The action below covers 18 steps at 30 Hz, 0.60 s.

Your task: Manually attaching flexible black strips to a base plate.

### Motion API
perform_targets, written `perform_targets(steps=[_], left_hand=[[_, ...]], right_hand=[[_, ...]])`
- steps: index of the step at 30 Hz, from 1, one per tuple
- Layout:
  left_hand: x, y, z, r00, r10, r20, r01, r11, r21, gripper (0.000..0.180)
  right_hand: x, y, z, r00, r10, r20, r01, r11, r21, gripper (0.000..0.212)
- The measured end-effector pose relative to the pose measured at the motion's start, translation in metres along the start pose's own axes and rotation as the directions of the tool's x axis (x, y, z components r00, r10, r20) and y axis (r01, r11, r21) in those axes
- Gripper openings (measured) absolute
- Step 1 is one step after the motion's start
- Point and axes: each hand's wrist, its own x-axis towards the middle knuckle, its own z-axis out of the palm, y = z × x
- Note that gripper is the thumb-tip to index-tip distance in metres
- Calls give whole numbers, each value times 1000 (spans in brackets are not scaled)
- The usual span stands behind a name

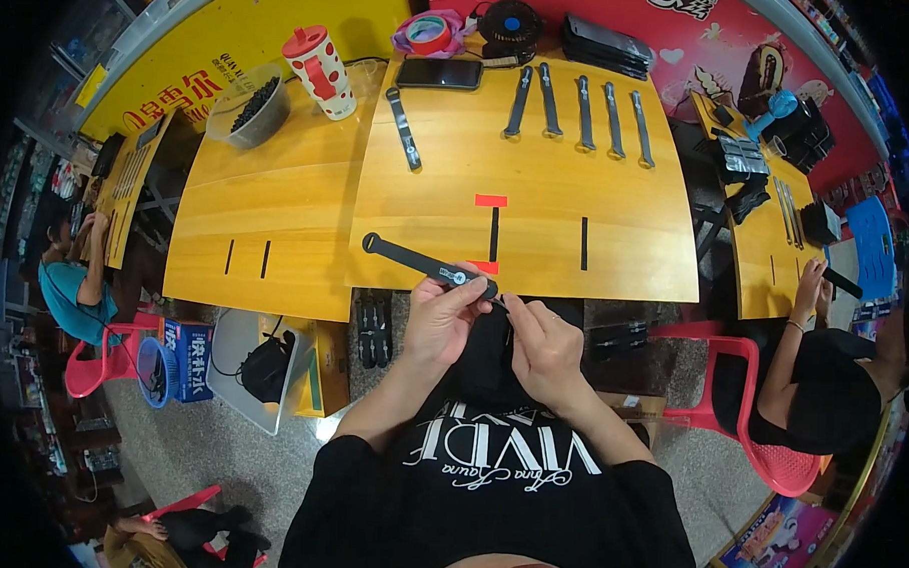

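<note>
Black short-sleeved T-shirt point(496, 516) nearest, before the yellow wooden table point(437, 198).
At the table's front edge, left hand point(441, 319) pinches a flat black strap point(405, 256), long axis slanting forward-left over the table; right hand point(547, 347) just beside the strap's near end, grip unclear.

The long black strap point(405, 256) I hold looks smooth and matt. The yellow-brown wooden table point(427, 213) before me has a soft gloss; far left, the translucent round bowl point(224, 126) looks smooth plastic. My black short-sleeved shirt point(366, 521) is matt cloth.
</note>
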Motion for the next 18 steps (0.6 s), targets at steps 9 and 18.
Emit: perform_targets(steps=[9,18], left_hand=[[-1,-3,3,1000,7,0,-7,1000,30,15],[-1,-6,5,997,76,-18,-76,997,31,15]], right_hand=[[-4,3,1,999,17,36,-16,999,-30,41],[-2,2,2,998,32,49,-31,999,-31,41]])
